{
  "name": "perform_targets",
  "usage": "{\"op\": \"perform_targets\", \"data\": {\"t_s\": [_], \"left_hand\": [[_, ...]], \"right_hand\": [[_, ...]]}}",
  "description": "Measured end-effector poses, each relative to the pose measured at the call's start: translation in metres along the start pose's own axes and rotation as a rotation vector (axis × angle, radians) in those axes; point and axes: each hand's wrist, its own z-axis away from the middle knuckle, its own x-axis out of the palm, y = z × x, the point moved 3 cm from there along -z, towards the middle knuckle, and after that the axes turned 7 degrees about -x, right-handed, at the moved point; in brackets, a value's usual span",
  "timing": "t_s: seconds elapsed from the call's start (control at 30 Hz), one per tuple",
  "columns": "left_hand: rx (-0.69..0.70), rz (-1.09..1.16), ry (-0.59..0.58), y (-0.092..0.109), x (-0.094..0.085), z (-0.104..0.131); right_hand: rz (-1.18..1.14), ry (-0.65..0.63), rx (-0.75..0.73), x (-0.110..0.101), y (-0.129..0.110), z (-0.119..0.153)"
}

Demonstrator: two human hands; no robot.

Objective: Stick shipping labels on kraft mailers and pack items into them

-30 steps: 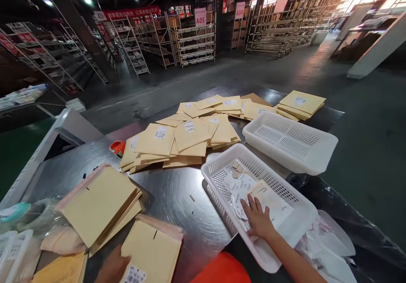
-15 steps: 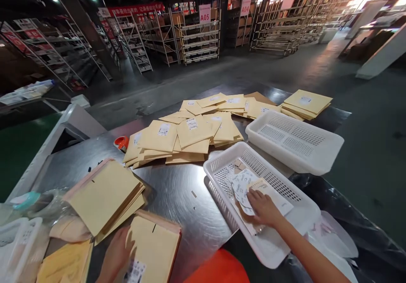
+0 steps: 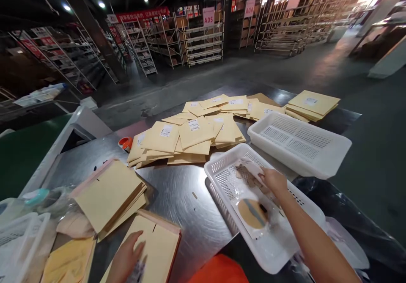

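Two white perforated baskets stand along the right side of the steel tabletop [image 3: 177, 198]: the far basket [image 3: 300, 143] sits toward the far right corner, and the near basket [image 3: 218, 166] reaches to the near right edge. A broad spread of labelled yellow mailers [image 3: 187, 137] covers the middle and far part of the tabletop, with a squared pile [image 3: 312, 104] at the far right corner. Near the left edge lies a slanted stack of blank envelopes [image 3: 108, 194]. Just beside it, at the near edge, lies a single envelope [image 3: 158, 247] with a pink flap.

The left hand [image 3: 127, 257] rests flat on that envelope, fingers spread and gripping nothing; a blurred barcode label shows at the fingertips. The right hand [image 3: 275, 181] is inside the near basket, its fingers curled down around the upper edge of a clear plastic packet [image 3: 250, 202], which lies on the basket floor. A round tan disc [image 3: 252, 213] shows through the packet. A small orange tape roll [image 3: 127, 143] sits left of the mailers.
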Motion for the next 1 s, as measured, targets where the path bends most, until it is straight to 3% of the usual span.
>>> {"op": "perform_targets", "data": {"t_s": [0.13, 0.23, 0.3, 0.43, 0.53, 0.63, 0.73, 0.87, 1.0], "left_hand": [[-0.035, 0.199, 0.007, 0.021, -0.003, 0.015], [-0.033, 0.391, -0.064, 0.067, -0.003, 0.028], [-0.033, 0.569, -0.157, 0.111, 0.0, 0.034], [-0.06, 1.175, -0.521, 0.201, 0.012, 0.042], [-0.179, 1.504, -0.681, 0.237, 0.018, 0.045], [-0.394, 1.559, -0.702, 0.228, 0.021, 0.047], [-0.426, 1.5, -0.658, 0.197, 0.02, 0.05], [-0.503, 1.457, -0.684, 0.166, 0.022, 0.055], [-0.511, 1.516, -0.646, 0.156, 0.029, 0.056]], "right_hand": [[-0.161, 0.005, 0.046, -0.032, 0.028, 0.011], [-0.723, 0.003, 0.187, -0.051, 0.042, 0.032], [-1.155, -0.081, 0.287, -0.054, 0.035, 0.045], [-1.59, -0.336, 0.27, -0.036, -0.031, 0.073], [-1.72, -0.517, 0.251, -0.001, -0.099, 0.101], [-1.785, -0.594, 0.237, 0.031, -0.154, 0.133], [-1.878, -0.695, 0.233, 0.046, -0.183, 0.163], [-1.974, -0.774, 0.287, 0.041, -0.192, 0.182], [-1.958, -0.833, 0.239, 0.026, -0.191, 0.178]]}}
